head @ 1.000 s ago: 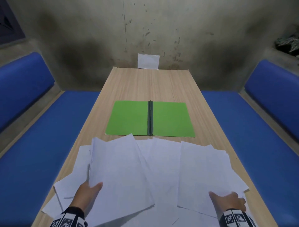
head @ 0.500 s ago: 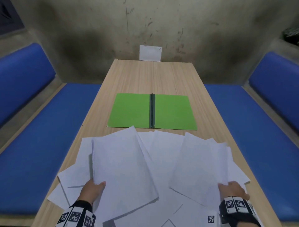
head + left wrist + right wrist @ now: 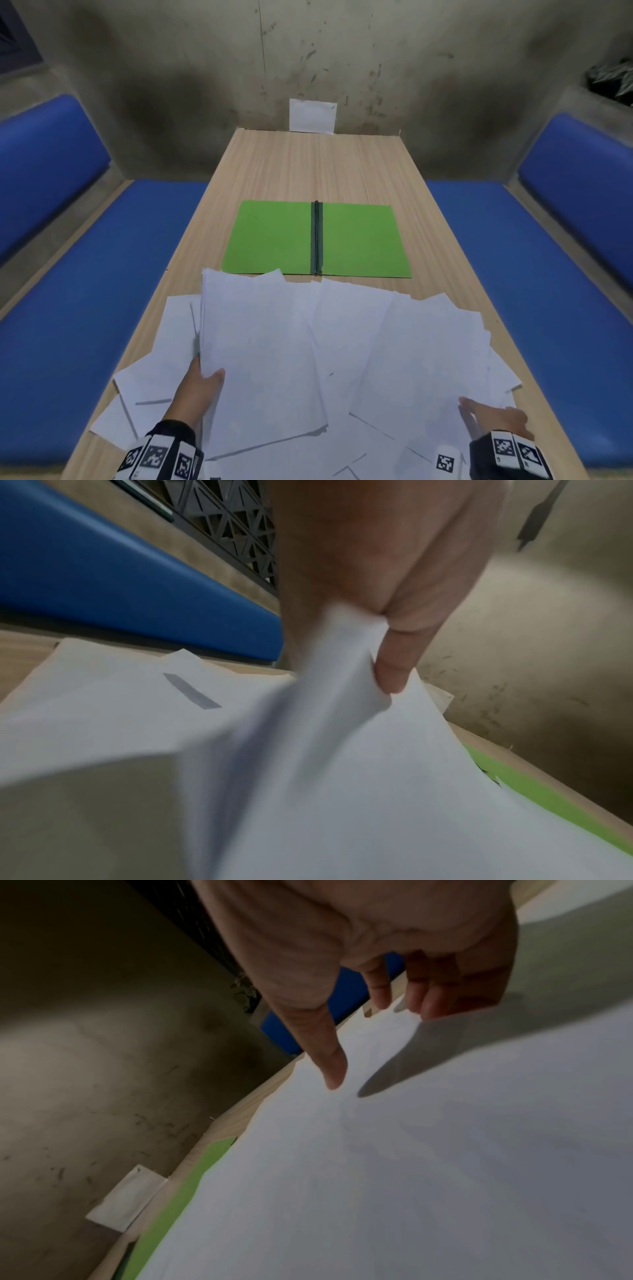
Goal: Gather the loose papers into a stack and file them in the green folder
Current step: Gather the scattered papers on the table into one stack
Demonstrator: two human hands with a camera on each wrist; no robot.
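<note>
While loose white paper sheets (image 3: 342, 342) lie fanned | left hand (image 3: 202, 390) pinches a bundle to pull it inward | right hand (image 3: 493, 419) flat, fingers straight, sweeping sheets | flat open green folder (image 3: 274, 236) waits.

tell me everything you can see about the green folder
The green folder lies open and flat on the wooden table, beyond the loose papers. It shows two plain bright green leaves, looking like thin card, joined by a dark spine strip running down the middle. Nothing is filed in it. The far corners of the nearest sheets reach its near edge and appear to overlap it slightly. Neither hand touches it.
</note>
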